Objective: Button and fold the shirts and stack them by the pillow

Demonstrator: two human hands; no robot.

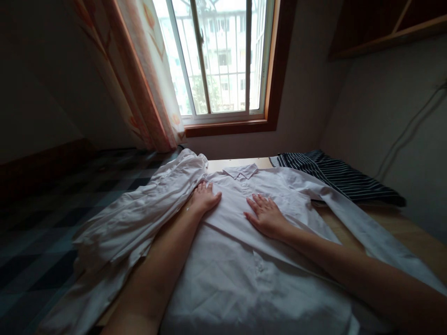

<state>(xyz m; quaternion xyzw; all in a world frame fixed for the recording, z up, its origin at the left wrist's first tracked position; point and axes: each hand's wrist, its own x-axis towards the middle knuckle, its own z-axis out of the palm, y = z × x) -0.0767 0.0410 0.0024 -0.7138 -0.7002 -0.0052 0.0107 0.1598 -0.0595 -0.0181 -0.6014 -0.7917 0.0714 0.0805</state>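
Note:
A white collared shirt lies spread out, front up, with its collar toward the window. My left hand rests flat on the shirt's upper left side, thumb apart from the fingers. On the chest, to the right of the button line, lies my right hand, its fingers stretched out. Neither hand grips the cloth. One long sleeve reaches away to the lower right; where the other sleeve lies I cannot tell. Beside my left forearm is a second white garment, loosely bunched and wrinkled.
A dark striped garment lies at the back right of the wooden table. Left of the table is a bed with a dark checked cover. Behind stand a curtain and a barred window. A shelf hangs upper right.

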